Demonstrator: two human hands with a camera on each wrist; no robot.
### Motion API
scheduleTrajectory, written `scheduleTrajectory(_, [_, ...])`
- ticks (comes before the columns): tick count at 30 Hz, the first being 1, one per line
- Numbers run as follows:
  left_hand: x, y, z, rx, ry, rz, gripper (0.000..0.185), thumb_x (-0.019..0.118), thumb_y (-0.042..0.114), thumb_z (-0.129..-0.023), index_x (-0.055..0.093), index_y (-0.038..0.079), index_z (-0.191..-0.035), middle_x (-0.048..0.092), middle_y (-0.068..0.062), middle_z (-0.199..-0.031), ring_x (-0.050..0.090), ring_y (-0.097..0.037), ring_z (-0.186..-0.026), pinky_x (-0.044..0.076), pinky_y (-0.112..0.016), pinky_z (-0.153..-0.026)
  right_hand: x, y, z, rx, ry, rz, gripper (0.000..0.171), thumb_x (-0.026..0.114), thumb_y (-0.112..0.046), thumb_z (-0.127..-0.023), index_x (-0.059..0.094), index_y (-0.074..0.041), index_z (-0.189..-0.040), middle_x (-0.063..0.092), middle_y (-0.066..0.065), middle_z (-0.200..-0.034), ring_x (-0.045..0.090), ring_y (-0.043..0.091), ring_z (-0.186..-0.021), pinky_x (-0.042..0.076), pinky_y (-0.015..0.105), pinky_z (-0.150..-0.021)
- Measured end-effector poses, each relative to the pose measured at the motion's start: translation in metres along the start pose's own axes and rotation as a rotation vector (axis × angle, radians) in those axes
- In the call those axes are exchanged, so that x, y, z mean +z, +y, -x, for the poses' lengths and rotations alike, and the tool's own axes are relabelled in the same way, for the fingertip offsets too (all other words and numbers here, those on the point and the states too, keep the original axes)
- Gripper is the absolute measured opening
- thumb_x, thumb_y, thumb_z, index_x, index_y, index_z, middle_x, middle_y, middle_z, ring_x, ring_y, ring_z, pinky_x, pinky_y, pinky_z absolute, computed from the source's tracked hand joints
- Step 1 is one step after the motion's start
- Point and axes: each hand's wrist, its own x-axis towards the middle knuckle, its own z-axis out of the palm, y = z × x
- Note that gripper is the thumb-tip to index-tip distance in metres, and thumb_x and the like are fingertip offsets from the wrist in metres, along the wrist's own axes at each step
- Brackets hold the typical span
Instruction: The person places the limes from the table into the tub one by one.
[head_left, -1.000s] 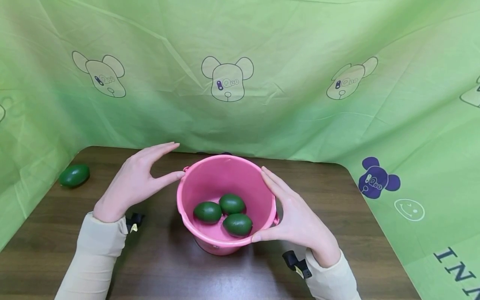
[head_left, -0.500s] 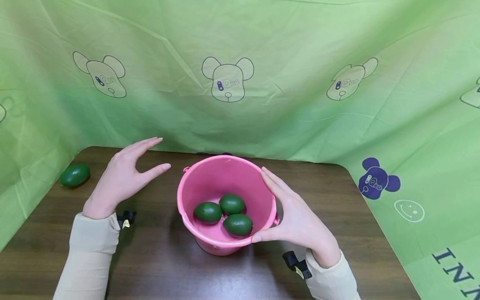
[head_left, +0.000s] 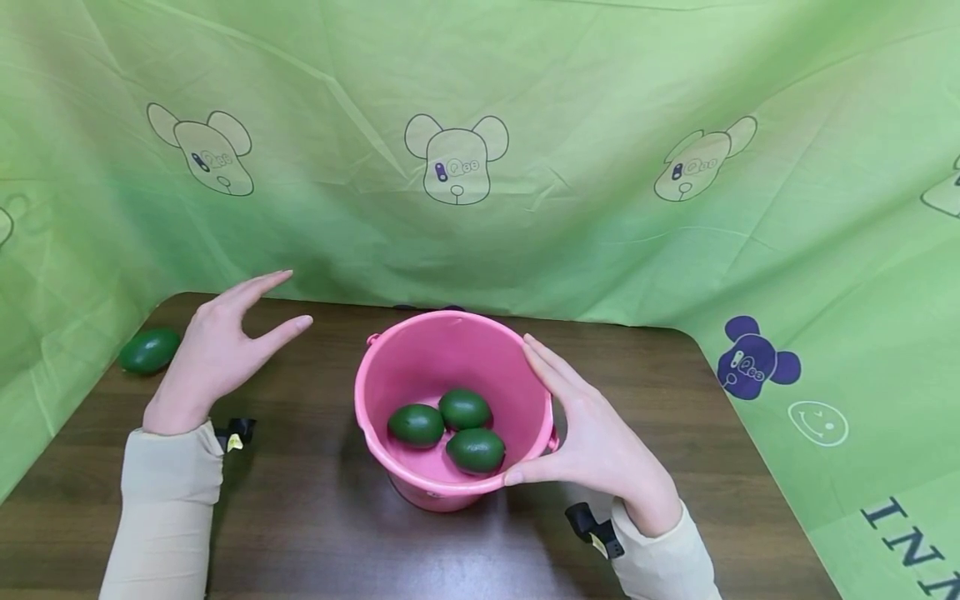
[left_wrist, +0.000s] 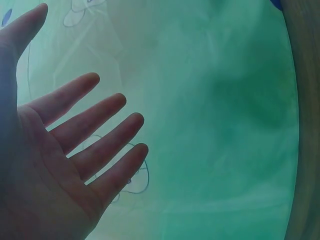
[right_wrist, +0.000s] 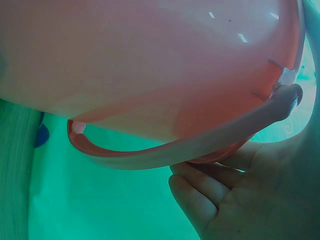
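Head view shows the left hand, fingers spread wide and empty, drawn away from the pink bucket toward the lone avocado at nine o'clock, while the right hand still presses straight fingers against the bucket's three-o'clock wall.
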Motion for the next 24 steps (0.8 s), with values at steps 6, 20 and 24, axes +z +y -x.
scheduleTrajectory(6, [-0.003, -0.009, 0.002, -0.026, 0.014, 0.004, 0.069, 0.072, 0.053, -0.092, 0.052, 0.023, -0.151, 0.051, -0.010, -0.151, 0.044, -0.037, -0.139, 0.035, -0.060, -0.109, 0.000, 0.000, 0.000, 0.003, -0.001, 0.001, 0.132, 0.093, -0.066, -0.057, 0.025, -0.026, -0.163, 0.016, -0.014, -0.167, 0.023, 0.014, -0.150, 0.035, 0.053, -0.112])
scheduleTrajectory(20, [-0.008, -0.035, 0.007, -0.090, 0.022, -0.015, 0.071, 0.069, 0.052, -0.094, 0.050, 0.017, -0.153, 0.048, -0.014, -0.153, 0.042, -0.041, -0.139, 0.034, -0.064, -0.107, 0.000, 0.000, 0.000, 0.000, -0.001, -0.003, 0.132, 0.093, -0.065, -0.057, 0.025, -0.026, -0.163, 0.016, -0.014, -0.167, 0.023, 0.014, -0.150, 0.034, 0.053, -0.112])
scheduleTrajectory(24, [-0.009, -0.043, 0.008, -0.100, 0.029, -0.019, 0.071, 0.069, 0.052, -0.095, 0.049, 0.015, -0.153, 0.047, -0.014, -0.153, 0.041, -0.042, -0.139, 0.034, -0.065, -0.106, 0.001, 0.000, 0.000, -0.001, 0.000, 0.001, 0.132, 0.093, -0.065, -0.057, 0.025, -0.026, -0.163, 0.017, -0.014, -0.167, 0.023, 0.014, -0.150, 0.035, 0.054, -0.111])
